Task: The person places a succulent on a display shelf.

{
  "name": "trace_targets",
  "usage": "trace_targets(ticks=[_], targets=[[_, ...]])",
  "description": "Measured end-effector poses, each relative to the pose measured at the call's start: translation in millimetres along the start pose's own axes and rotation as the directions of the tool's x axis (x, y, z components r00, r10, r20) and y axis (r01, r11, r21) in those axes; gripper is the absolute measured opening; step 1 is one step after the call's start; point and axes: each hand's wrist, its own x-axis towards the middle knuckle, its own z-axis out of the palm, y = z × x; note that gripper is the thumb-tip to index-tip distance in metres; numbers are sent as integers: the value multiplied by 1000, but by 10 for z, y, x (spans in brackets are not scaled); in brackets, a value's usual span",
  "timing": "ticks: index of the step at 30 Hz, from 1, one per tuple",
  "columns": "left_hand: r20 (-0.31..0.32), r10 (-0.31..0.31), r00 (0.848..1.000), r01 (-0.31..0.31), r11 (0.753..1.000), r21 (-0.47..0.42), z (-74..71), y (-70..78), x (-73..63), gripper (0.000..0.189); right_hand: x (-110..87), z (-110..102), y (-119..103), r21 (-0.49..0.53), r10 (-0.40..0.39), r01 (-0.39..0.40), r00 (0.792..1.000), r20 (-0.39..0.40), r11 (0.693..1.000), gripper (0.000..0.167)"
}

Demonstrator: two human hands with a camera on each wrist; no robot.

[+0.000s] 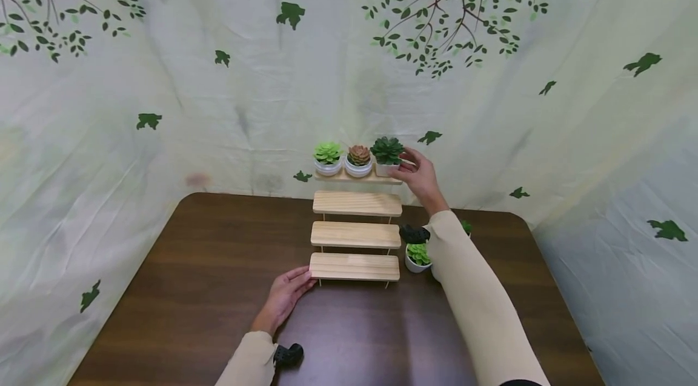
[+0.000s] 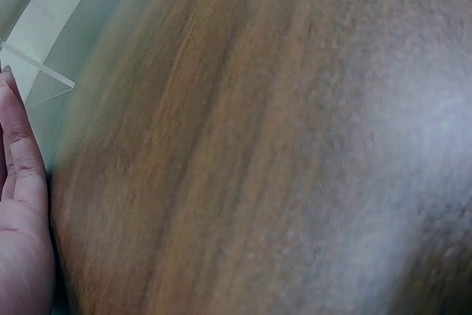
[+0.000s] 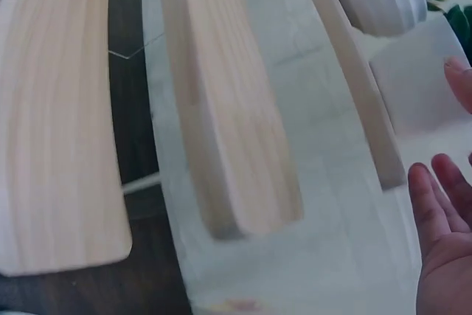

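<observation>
A stepped wooden shelf stand [image 1: 355, 202] has several light plank tiers. On its top tier sit a bright green succulent [image 1: 327, 153], a reddish-brown succulent [image 1: 358, 156] and a dark green succulent [image 1: 387, 148], all in white pots. My right hand [image 1: 418, 177] is at the right side of the dark green one, its fingers extended. In the right wrist view, that plant's white pot [image 3: 420, 79] rests at the tier's end, with the thumb close to it and the other fingers apart from it. With straight fingers my left hand [image 1: 286, 295] touches the lowest tier's left end.
A potted light green succulent [image 1: 418, 256] stands on the brown table [image 1: 218, 265] right of the stand. More greenery [image 1: 466, 226] behind it is partly hidden by my right sleeve. A leaf-printed cloth [image 1: 245, 101] hangs behind the table.
</observation>
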Motion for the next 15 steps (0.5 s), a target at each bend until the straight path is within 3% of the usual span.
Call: trace_targets(ticks=[7,15], targets=[[-5,6,1000,-6,1000,5,14,-13,15,23,-214,-249,156,53,-74,77,995,-66,996,68],[-27,-4,1000,3,1000,-1,30,-7,28,24,-526,-567,405,22,-84,88,988,-130,996,59]])
